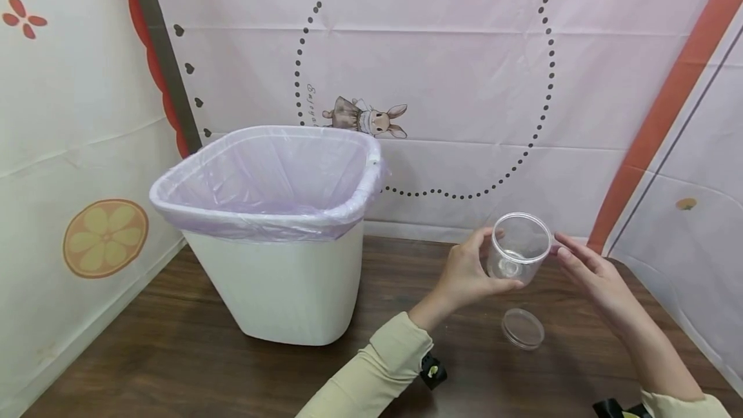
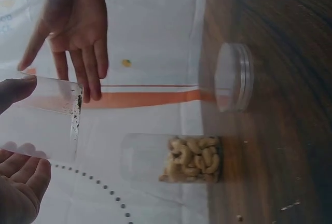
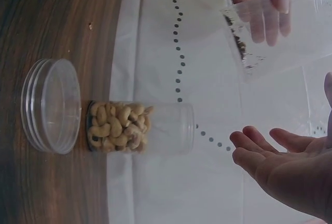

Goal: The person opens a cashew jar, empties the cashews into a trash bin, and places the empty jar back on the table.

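A clear plastic jar (image 1: 521, 237) is held above the table in my left hand (image 1: 464, 276), thumb on one side and fingers on the other. Dark crumbs cling to the jar's bottom in the right wrist view. My right hand (image 1: 604, 289) stays just right of the jar, fingers extended, holding nothing. In the right wrist view, a second clear jar (image 3: 120, 127), partly filled with cashews, stands on the table; the held jar hides it in the head view. A round clear lid (image 1: 523, 329) lies below the hands, its rim showing several ridges.
A white bin (image 1: 284, 282) with a purple liner bag (image 1: 273, 186) stands on the left of the dark wooden table (image 1: 151, 340). Patterned cloth (image 1: 453, 89) closes off the back and both sides. Small crumbs (image 2: 239, 218) dot the tabletop.
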Available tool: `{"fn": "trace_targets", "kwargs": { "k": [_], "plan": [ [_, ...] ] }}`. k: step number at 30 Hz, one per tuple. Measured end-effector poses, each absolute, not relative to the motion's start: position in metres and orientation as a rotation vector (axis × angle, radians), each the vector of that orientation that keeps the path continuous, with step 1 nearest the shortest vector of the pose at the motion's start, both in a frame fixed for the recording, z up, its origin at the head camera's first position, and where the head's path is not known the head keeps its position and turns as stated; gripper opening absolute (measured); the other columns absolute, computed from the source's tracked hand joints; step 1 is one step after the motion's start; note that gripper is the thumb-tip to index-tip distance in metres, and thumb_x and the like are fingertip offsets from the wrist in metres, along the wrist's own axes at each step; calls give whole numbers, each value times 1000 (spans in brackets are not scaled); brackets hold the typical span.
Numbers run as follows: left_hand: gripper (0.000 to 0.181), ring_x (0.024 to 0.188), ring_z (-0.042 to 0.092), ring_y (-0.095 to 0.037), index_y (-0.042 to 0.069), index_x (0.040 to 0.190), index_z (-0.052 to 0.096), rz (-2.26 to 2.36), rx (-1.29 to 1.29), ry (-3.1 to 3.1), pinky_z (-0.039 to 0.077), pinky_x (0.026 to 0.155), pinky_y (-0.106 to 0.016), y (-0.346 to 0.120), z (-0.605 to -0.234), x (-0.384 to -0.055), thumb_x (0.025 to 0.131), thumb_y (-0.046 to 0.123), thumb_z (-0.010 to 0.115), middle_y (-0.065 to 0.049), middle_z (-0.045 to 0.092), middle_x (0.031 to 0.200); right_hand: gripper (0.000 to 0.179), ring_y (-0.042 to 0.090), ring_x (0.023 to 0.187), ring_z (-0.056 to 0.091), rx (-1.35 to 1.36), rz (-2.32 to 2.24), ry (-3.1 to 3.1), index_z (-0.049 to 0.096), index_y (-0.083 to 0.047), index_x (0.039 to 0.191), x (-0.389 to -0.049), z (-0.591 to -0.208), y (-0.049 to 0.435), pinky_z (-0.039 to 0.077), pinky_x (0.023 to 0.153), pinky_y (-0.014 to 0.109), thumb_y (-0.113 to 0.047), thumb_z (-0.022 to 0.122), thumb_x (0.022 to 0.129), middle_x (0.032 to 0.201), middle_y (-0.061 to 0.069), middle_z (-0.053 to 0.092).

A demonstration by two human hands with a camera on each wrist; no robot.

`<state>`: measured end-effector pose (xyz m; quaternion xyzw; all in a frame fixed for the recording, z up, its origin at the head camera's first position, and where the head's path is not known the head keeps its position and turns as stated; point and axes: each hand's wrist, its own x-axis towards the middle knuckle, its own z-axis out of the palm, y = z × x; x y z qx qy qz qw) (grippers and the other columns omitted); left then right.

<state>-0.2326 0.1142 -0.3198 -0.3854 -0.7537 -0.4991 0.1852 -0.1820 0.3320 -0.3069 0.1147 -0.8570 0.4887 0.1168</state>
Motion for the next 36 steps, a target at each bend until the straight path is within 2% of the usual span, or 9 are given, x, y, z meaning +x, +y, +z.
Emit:
{"fn": "trace_targets", "kwargs": {
  "k": [7, 18, 36],
  "plan": [
    [73, 86, 60, -4, 3, 116, 50, -1446, -1081, -2147, 43, 71, -7, 124, -333, -240, 54, 15, 87, -9, 64, 106, 52, -17, 98, 47, 346, 1546, -2451, 19, 15, 137, -184, -314, 335, 39, 77, 3, -18, 35, 99, 102, -30, 53],
    [72, 92, 55, -5, 6, 118, 52, -1544, -924, -2278, 43, 75, -11, 139, -352, -254, 55, 15, 86, -1, 58, 109, 57, -18, 96, 47, 276, 1621, -2448, 15, 14, 138, -186, -322, 342, 38, 76, 2, -22, 35, 99, 101, -32, 52],
    [69, 88, 56, -7, 10, 116, 57, -1358, -771, -2475, 42, 75, -13, 164, -375, -270, 56, 24, 86, -2, 64, 103, 57, -16, 94, 49, 258, 1768, -2333, 18, 15, 137, -193, -341, 352, 41, 77, 5, -19, 41, 97, 99, -29, 55]
  ]
}}
